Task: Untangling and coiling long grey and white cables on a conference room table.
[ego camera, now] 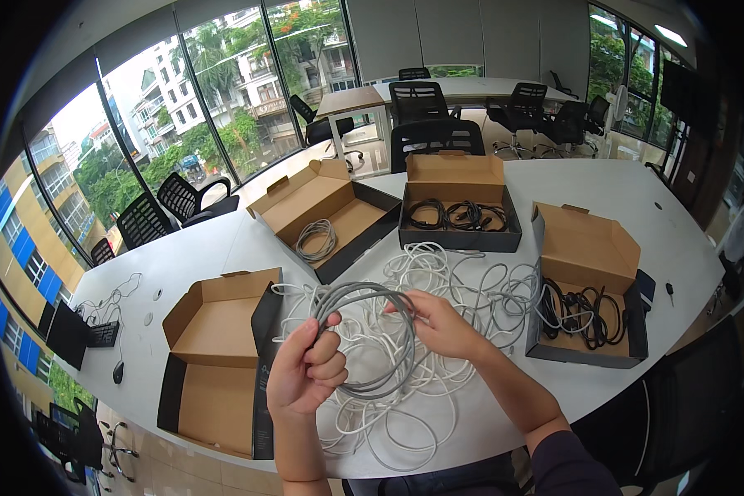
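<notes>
My left hand [310, 366] is closed around one side of a coiled grey cable [372, 390], held up above the table. At the coil's upper right, the fingertips of my right hand [437, 322] pinch the grey cable. Beneath both hands lies a loose tangle of white and light grey cables [421, 266]. Another grey coil [316, 240] rests in the open cardboard box [363, 214] at the back left. Black cables [465, 216] lie in the back middle box [459, 240], and more black cables [601, 319] in the right box [586, 355]. The near left box [217, 403] holds no cable that shows.
The boxes stand around the tangle on the white table [595, 180]. A monitor [68, 335], a keyboard [103, 333] and a mouse [118, 372] are at the far left. A key [669, 289] lies right of the right box. Black office chairs [437, 137] surround the table.
</notes>
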